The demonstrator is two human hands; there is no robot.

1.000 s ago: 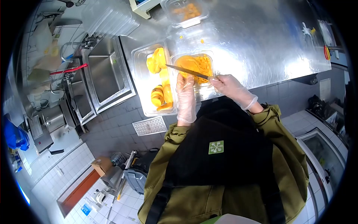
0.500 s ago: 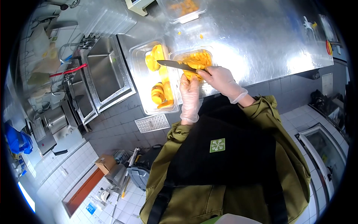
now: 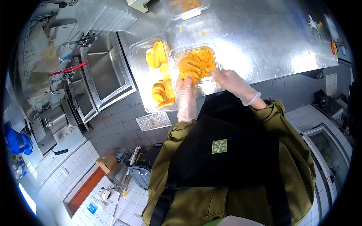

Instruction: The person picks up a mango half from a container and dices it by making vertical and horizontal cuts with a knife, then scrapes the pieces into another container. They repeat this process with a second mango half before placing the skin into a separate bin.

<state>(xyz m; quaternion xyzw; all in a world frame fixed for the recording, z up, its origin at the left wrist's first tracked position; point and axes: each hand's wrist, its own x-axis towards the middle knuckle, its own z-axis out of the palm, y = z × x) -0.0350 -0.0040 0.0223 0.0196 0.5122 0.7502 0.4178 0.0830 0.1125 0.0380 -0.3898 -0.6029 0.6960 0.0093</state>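
In a clear plastic glove, my left hand (image 3: 186,96) is closed on a piece of peeled orange-yellow fruit (image 3: 187,64) that looks like mango. My right hand (image 3: 234,83), also gloved, grips a knife (image 3: 199,67) whose blade lies against this fruit. Both hands are at the near side of a clear square container (image 3: 216,52), which holds small cut orange pieces (image 3: 205,55). Left of it stands a longer clear container (image 3: 138,75) with several larger peeled mango pieces (image 3: 159,91). My fingertips are partly hidden by the fruit and the knife handle.
The steel table (image 3: 260,34) carries another clear container (image 3: 188,16) of orange pieces at the far side. Small orange scraps (image 3: 203,33) lie on the table. A steel sink (image 3: 107,73) adjoins on the left, near stacked clear plastic containers (image 3: 102,17).
The knife blade has swung from pointing left across the fruit to a position over it inside the square container. My right hand has shifted slightly right and nearer to me.
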